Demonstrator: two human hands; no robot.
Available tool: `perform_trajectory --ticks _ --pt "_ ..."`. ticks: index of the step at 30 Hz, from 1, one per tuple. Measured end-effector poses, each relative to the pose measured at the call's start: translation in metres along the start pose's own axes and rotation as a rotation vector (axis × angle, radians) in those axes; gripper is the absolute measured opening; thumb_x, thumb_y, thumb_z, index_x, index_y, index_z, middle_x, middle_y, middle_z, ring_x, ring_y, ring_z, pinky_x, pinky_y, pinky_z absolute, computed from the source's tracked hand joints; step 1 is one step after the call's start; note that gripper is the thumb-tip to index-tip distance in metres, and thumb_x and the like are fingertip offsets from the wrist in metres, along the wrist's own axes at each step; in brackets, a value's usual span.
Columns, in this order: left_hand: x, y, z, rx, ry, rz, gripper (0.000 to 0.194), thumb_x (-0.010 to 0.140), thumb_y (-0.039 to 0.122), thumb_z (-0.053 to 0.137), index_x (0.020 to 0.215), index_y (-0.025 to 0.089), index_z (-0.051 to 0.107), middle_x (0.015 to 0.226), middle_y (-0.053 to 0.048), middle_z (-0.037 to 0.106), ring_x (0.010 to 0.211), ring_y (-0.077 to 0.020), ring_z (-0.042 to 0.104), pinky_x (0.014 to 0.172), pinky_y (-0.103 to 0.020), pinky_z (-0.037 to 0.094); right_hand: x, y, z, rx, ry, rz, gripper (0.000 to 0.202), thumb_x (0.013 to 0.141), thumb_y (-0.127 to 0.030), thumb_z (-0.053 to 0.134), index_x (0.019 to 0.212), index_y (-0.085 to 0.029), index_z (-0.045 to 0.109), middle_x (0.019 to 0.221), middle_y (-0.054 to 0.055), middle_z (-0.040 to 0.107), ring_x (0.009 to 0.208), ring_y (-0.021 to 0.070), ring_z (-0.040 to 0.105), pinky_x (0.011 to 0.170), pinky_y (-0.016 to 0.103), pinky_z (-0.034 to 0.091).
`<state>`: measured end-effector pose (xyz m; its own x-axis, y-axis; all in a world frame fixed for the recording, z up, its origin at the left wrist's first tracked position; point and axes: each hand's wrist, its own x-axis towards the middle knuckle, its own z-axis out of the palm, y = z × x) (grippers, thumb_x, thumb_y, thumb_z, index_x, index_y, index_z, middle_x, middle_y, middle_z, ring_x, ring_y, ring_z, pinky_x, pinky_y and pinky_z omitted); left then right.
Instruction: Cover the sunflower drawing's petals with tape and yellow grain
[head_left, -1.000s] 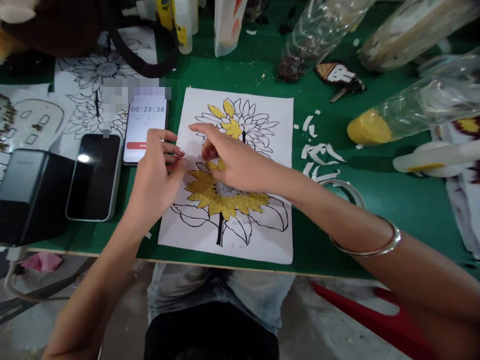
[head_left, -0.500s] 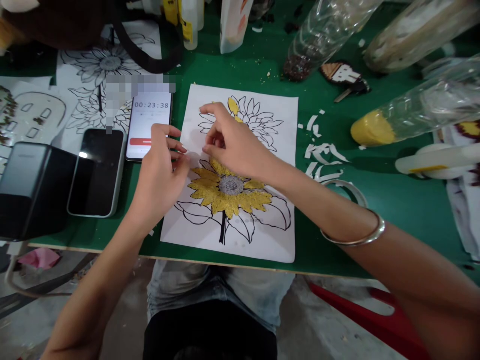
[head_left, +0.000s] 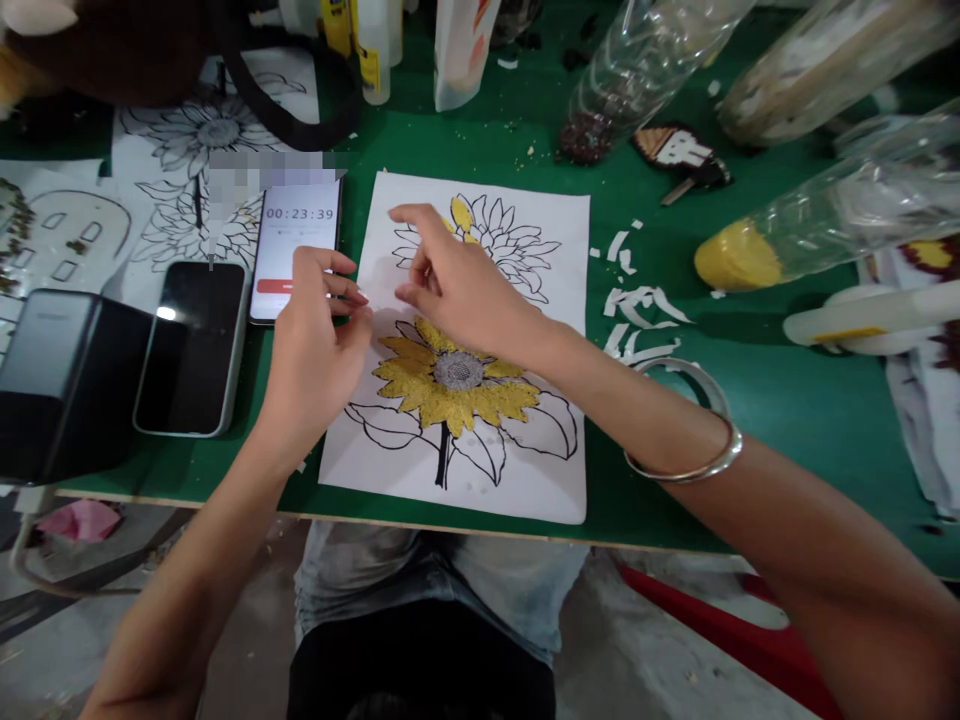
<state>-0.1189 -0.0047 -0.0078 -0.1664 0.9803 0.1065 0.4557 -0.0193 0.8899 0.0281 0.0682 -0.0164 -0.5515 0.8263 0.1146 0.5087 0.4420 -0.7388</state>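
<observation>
A white sheet [head_left: 555, 490] with two outlined sunflowers lies on the green table. Yellow grains cover most petals of the lower sunflower [head_left: 450, 400], and a petal or two of the upper one are yellow. My right hand [head_left: 457, 290] is over the middle of the sheet, thumb and fingers drawn together, index finger partly raised; anything pinched is too small to see. By the sheet's left edge, my left hand [head_left: 322, 330] has its fingers curled and thumb near them, next to a lit phone [head_left: 296, 240]; whether it holds something I cannot make out.
A dark phone [head_left: 195, 350] and a black box [head_left: 67, 380] are at the left. Paper scraps [head_left: 645, 305], a bottle with yellow grains [head_left: 739, 255], a bottle with dark grains [head_left: 589, 130] and a key [head_left: 682, 190] lie right. Glue bottles [head_left: 373, 60] stand behind.
The view has shifted slightly. My right hand has moved a little left with its bangle, and the phone's timer has advanced by one second. My left hand looks nearly the same.
</observation>
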Motion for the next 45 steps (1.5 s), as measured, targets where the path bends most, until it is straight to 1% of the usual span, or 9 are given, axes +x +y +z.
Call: perform_trajectory --ticks 3,7,11,15,20,28,34,39,45 --pt "-0.002 0.007 0.003 -0.031 -0.033 0.004 0.028 0.074 0.01 0.06 0.095 0.024 0.048 0.073 0.003 0.06 0.074 -0.0145 0.061 0.068 -0.028 0.047 -0.01 -0.006 -0.014 0.031 0.07 0.01 0.05 0.078 -0.005 0.051 0.123 -0.023 0.037 0.073 -0.002 0.057 0.065 0.0145 0.055 0.065 0.031 0.045" --pt "-0.005 0.015 0.01 0.038 -0.098 -0.004 0.017 0.075 0.015 0.062 0.087 0.023 0.054 0.065 0.005 0.065 0.065 -0.0136 0.06 0.067 -0.03 0.044 -0.033 -0.009 -0.03 0.037 0.092 0.023 0.05 0.079 -0.008 0.051 0.125 -0.02 0.036 0.077 -0.001 0.061 0.068 0.0157 0.058 0.066 0.033 0.047" --pt "-0.005 0.013 0.016 0.047 -0.15 -0.035 0.008 0.074 0.018 0.065 0.079 0.021 0.06 0.067 0.004 0.065 0.058 -0.012 0.058 0.058 -0.027 0.042 -0.054 -0.008 -0.031 0.072 0.105 0.066 0.052 0.078 -0.008 0.051 0.126 -0.022 0.038 0.077 -0.001 0.065 0.068 0.0169 0.061 0.063 0.032 0.048" --pt "-0.003 0.009 0.017 0.071 -0.139 -0.021 0.005 0.074 0.02 0.067 0.076 0.02 0.062 0.076 0.002 0.066 0.058 -0.0114 0.058 0.054 -0.025 0.043 -0.065 -0.006 -0.026 0.092 0.13 0.071 0.052 0.075 -0.007 0.052 0.124 -0.022 0.041 0.076 -0.001 0.068 0.065 0.0164 0.062 0.056 0.029 0.047" --pt "-0.002 0.01 0.017 0.137 -0.15 -0.007 0.006 0.075 0.02 0.066 0.08 0.02 0.062 0.076 0.001 0.067 0.058 -0.0107 0.059 0.052 -0.024 0.043 -0.072 -0.005 -0.02 0.059 0.137 -0.002 0.048 0.078 -0.007 0.046 0.124 -0.023 0.041 0.076 -0.002 0.07 0.065 0.0142 0.065 0.058 0.027 0.05" --pt "-0.003 0.013 0.017 0.258 -0.159 -0.008 0.006 0.076 0.021 0.063 0.082 0.021 0.061 0.082 0.002 0.068 0.068 -0.0109 0.062 0.057 -0.022 0.047 -0.078 0.001 -0.014 -0.07 0.165 -0.078 0.045 0.083 -0.01 0.044 0.125 -0.023 0.039 0.081 -0.003 0.071 0.084 0.0158 0.069 0.067 0.028 0.054" --pt "-0.004 0.013 0.017 0.299 -0.16 0.009 0.008 0.076 0.018 0.062 0.083 0.021 0.061 0.077 0.004 0.069 0.066 -0.0103 0.063 0.057 -0.021 0.047 -0.079 -0.001 -0.014 -0.1 0.157 -0.126 0.044 0.083 -0.006 0.043 0.125 -0.02 0.04 0.082 -0.002 0.072 0.081 0.0136 0.069 0.068 0.025 0.055" --pt "-0.006 0.013 0.016 0.342 -0.152 0.031 0.01 0.077 0.019 0.062 0.086 0.023 0.06 0.067 0.005 0.068 0.065 -0.0108 0.063 0.059 -0.021 0.047 -0.079 0.002 -0.014 -0.133 0.134 -0.185 0.043 0.084 -0.007 0.04 0.126 -0.018 0.04 0.082 -0.001 0.072 0.079 0.0144 0.069 0.069 0.027 0.056" --pt "-0.007 0.013 0.016 0.395 -0.14 0.056 0.012 0.077 0.02 0.061 0.088 0.024 0.06 0.071 0.005 0.069 0.07 -0.0117 0.064 0.06 -0.021 0.048 -0.079 0.004 -0.012 -0.164 0.136 -0.262 0.041 0.085 -0.005 0.038 0.125 -0.014 0.041 0.084 0.002 0.072 0.081 0.0147 0.068 0.072 0.029 0.055"
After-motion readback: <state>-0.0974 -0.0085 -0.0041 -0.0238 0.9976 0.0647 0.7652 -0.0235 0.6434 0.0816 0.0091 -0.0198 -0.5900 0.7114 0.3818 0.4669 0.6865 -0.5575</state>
